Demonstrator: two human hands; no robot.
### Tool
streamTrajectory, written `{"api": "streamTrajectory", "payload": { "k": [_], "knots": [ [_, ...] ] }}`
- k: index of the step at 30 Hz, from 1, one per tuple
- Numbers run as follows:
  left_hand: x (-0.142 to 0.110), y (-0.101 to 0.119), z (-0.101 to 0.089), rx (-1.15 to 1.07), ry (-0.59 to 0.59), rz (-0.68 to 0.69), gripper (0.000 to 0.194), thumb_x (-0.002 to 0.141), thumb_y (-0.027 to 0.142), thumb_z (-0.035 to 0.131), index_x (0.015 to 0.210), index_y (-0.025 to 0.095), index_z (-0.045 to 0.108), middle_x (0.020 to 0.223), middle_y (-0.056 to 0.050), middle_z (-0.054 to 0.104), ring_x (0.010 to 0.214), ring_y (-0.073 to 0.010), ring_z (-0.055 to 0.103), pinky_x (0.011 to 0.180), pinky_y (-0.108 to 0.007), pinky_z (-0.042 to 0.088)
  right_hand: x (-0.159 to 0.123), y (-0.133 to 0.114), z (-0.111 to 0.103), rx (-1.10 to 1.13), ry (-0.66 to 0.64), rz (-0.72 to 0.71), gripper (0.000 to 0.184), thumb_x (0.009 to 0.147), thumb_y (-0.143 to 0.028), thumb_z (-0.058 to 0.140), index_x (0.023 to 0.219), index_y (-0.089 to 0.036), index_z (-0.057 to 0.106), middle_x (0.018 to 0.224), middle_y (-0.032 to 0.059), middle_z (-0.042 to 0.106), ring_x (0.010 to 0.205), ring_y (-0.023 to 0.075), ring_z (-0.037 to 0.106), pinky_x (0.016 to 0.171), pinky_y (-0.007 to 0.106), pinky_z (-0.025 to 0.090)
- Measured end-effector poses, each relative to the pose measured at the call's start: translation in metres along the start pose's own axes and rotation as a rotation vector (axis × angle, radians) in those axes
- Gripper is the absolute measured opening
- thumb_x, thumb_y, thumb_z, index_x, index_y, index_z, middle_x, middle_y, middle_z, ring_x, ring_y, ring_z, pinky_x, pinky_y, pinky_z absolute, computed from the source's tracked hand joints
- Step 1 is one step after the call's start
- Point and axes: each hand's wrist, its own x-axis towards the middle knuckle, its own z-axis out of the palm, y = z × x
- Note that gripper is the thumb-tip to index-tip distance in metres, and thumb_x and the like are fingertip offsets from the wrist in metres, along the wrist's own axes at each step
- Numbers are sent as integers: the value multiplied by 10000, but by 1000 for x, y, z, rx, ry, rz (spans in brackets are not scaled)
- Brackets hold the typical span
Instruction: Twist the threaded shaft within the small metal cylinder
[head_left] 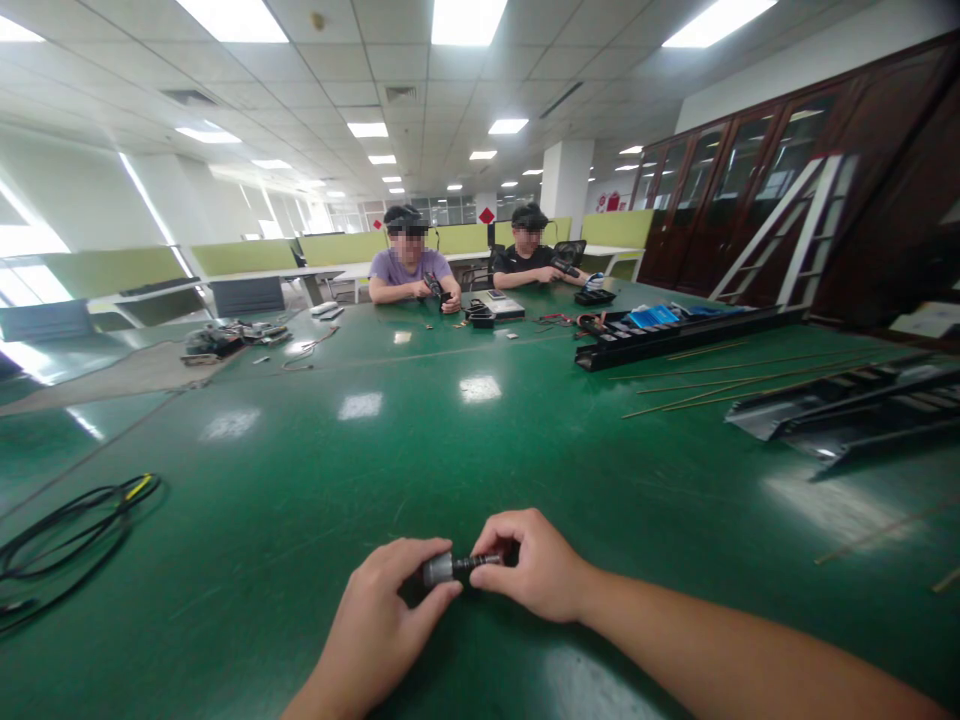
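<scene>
**Pinching a small cylindrical fitting point(461, 568) between both hands at the near edge of the bench**

My left hand point(373, 622) and my right hand point(534, 565) are both closed on it, each gripping one end between thumb and fingers. The fitting lies level and crosswise just above the near edge. Its grey metal barrel points to my left and a dark ribbed section runs to my right, the two in line. As far as I can see they are already joined, but my fingers hide the far end, so I cannot tell how fully it is seated.

Beyond my hands, the green bench point(300, 480) runs away from me. A loose coil of black cable point(71, 540) lies near on the left, apart from my hands. Farther left sits a heap of small parts and wires point(232, 340). On the right are thin tan rods point(750, 385) and black slotted trays point(847, 410). At the far side, a person in a lilac shirt point(409, 270) and a person in a black shirt point(529, 255) each hold something dark in their own hands.
</scene>
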Motion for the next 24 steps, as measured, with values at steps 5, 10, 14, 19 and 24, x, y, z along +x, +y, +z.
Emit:
{"api": "streamTrajectory", "payload": {
  "k": [5, 10, 14, 19, 24],
  "knots": [
    [1, 1, -1, 9, 2, 1, 280, 859, 308, 712, 1138, 293, 700, 1061, -32, 746, 970, -242, 700, 872, -375, 566, 0, 0, 0, 5, 6, -7, 93, 687, -221, 769, 738, -148, 740, 626, -2, 633, 583, 128, 537, 562, 226, 391],
    [0, 0, -1, 10, 4, 6, 275, 858, 316, 712, 1132, 294, 701, 1061, -31, 746, 974, -245, 700, 877, -381, 567, 1, 0, 1, 7, 0, -8, 83, 684, -215, 766, 724, -148, 736, 610, -6, 622, 576, 127, 530, 562, 227, 385],
    [-1, -1, -1, 15, 6, 20, 280, 865, 335, 705, 1142, 301, 692, 1062, -27, 745, 968, -243, 701, 867, -382, 572, 1, 0, 0, 10, 2, -8, 99, 677, -226, 775, 728, -150, 736, 611, -6, 621, 577, 129, 529, 560, 228, 386],
    [-1, -3, -2, 25, 23, 39, 282, 864, 333, 703, 1143, 298, 691, 1066, -29, 746, 973, -246, 703, 873, -387, 576, 1, 0, 0, 10, -1, -8, 86, 680, -218, 768, 724, -152, 735, 612, -5, 623, 580, 131, 534, 561, 228, 389],
    [-1, -5, -3, 30, 41, 47, 282, 862, 345, 707, 1141, 305, 691, 1060, -19, 750, 960, -242, 710, 857, -380, 586, 2, 1, 0, 34, -1, 1, 85, 682, -217, 767, 726, -152, 734, 609, -5, 627, 570, 129, 536, 562, 230, 397]
  ]
}}
